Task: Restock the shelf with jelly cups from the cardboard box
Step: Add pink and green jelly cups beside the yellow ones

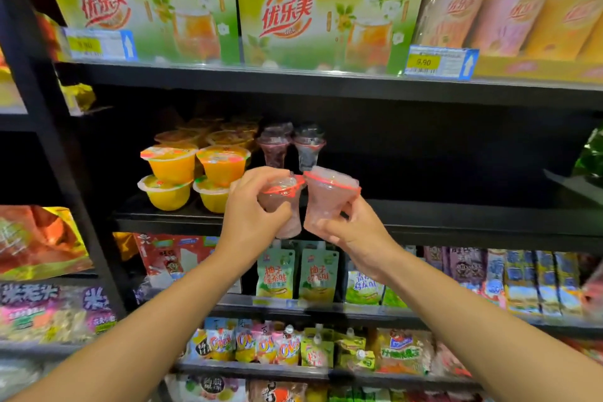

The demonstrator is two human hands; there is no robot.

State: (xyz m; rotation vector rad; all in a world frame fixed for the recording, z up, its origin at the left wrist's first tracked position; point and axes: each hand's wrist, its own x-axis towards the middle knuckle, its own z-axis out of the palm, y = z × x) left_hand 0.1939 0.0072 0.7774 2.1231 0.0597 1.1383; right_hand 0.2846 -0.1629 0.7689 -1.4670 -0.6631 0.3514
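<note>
Both hands raised in front of the dark middle shelf (pixel 182 217), each closed round one pink jelly cup

Left hand (pixel 257 206) wrapped over the left cup (pixel 282 202), fingers curled across its upper body and thumb low on the front; cup leaning slightly, red-edged lid tipped toward the right

Right hand (pixel 350 232) pinching the right cup (pixel 328 202) low down, near its narrow base, wide lidded top uppermost and tilted a little to the left

Rims of the two cups touching or all but touching at the top, just in front of the shelf edge

On the shelf, straight behind and a little above the hands, two darker cups of the same shape (pixel 290 147) standing upright side by side; stacked orange jelly tubs (pixel 195 173) to their left; open dark shelf to the right of the pair and in front of them

Long axis of both held cups near vertical, so little turning needed, only a push forward and a small levelling before setting down

Probably the placing step, with the free ground in front of the dark pair nearest both hands, and the wider gap to the right lying closer to the right hand

Cardboard box not in view

Main risk, as judged: the leaning left cup tipping on its narrow foot if let go before it stands level
</note>
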